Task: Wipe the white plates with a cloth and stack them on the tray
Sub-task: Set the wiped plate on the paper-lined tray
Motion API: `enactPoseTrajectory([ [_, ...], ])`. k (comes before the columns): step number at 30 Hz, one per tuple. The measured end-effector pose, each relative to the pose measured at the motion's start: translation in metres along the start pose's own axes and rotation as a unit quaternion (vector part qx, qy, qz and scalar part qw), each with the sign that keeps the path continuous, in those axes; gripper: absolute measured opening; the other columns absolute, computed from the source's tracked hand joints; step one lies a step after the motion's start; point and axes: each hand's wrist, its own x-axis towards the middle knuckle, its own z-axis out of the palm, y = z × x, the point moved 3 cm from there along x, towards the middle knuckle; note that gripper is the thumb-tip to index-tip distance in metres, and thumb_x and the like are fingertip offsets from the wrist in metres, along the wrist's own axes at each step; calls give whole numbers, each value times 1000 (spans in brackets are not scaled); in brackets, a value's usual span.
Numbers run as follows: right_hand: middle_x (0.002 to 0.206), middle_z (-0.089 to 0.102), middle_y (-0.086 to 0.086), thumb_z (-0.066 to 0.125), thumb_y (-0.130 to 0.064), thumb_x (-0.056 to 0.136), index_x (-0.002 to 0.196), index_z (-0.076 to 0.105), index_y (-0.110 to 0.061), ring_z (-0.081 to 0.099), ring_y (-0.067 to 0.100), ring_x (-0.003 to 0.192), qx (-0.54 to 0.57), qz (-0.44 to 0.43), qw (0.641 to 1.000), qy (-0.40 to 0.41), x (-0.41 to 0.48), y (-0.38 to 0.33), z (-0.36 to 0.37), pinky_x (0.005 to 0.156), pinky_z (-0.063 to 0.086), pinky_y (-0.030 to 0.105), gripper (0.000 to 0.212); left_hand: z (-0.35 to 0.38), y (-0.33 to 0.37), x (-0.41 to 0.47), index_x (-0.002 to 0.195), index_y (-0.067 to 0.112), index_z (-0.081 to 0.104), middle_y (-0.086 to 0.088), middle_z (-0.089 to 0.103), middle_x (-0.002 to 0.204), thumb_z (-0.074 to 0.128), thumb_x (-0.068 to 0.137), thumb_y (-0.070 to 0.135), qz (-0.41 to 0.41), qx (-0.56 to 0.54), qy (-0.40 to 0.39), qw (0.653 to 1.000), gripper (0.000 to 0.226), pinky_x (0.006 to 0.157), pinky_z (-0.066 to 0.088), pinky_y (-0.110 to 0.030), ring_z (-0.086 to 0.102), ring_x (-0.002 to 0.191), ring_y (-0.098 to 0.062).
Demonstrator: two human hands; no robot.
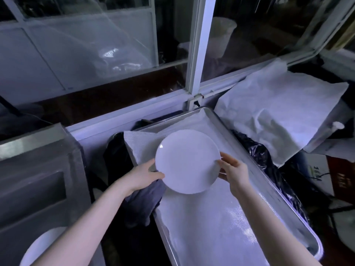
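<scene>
Nearest to me, low beside my left forearm, I see the curved edge of another white plate [41, 244]; I take it for the next one to wipe, though most of it is cut off.

My left hand [143, 174] is closed on the near-left rim of the white plate in hand [187, 162], and the same hand pins a dark grey cloth [145, 200] that hangs below the wrist over the tray's left edge. My right hand [231, 169] pinches the plate's right rim, thumb on top, fingers under. Both hands are holding; neither is free.

The plate is tilted, face toward me, held above the metal tray [247, 156], which is lined with a white liner sheet [209, 217]. I see no plate lying on the tray yet, so I judge this to be the first of the stack.

To do this step well, I would level the plate before lowering it, set it flat on the liner past my fingertips, well inside the rim, and draw the cloth clear so it is not trapped underneath. Letting go with the right hand last should keep the plate from sliding.

Beyond my right hand, a crumpled white sheet [272, 114] covers something by the window frame [197, 54].
</scene>
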Motion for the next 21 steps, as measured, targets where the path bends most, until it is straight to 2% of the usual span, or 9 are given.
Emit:
enactPoseTrajectory([
  [2,73,76,-10,64,1,89,75,79,-33,70,11,57,-2,11,1000,8,15,4,0,51,55,22,40,3,2,13,116,64,48,33,59,114,68,78,35,-6,0,-8,1000,52,87,37,-14,52,112,8],
  [6,71,75,-12,64,2,89,81,76,-31,71,11,58,-12,20,1000,2,40,12,8,51,56,22,36,5,-4,32,130,49,48,25,59,117,68,81,25,-14,-6,6,1000,58,78,36,-11,52,107,8],
  [9,69,74,-12,62,4,88,93,76,-26,71,11,59,-27,24,999,-5,52,19,19,52,56,22,33,2,-10,40,126,47,51,31,57,107,67,82,23,-22,-6,23,999,52,71,35,-7,50,100,12],
  [11,75,74,-6,62,4,89,104,75,-20,70,12,59,-33,29,999,-3,57,24,22,53,56,23,31,1,-13,44,124,46,53,32,57,105,67,82,22,-26,-6,27,999,50,67,36,-4,50,98,13],
  [14,92,72,7,61,2,90,115,73,-15,69,17,66,-50,33,998,6,62,30,23,55,57,23,32,1,-16,51,131,40,53,26,58,109,67,81,25,-36,0,16,999,54,72,37,-10,51,100,8],
  [16,92,72,4,62,0,91,106,76,-23,70,16,67,-68,20,997,14,64,32,21,58,59,25,30,3,-16,56,134,41,51,20,59,114,68,79,28,-44,7,13,999,59,79,41,-17,53,105,-2],
  [19,72,63,-6,62,-4,90,81,72,-44,64,21,67,-126,-14,991,35,67,31,19,71,62,38,41,5,-17,61,135,43,48,11,59,122,68,76,32,-58,30,23,998,64,93,42,-28,52,114,-13],
  [21,60,52,-5,61,-4,89,81,73,-45,54,21,61,-178,-38,983,35,70,31,19,68,56,40,43,6,-16,62,136,46,46,14,57,119,68,77,33,-62,36,19,997,65,89,40,-27,49,113,-13],
])
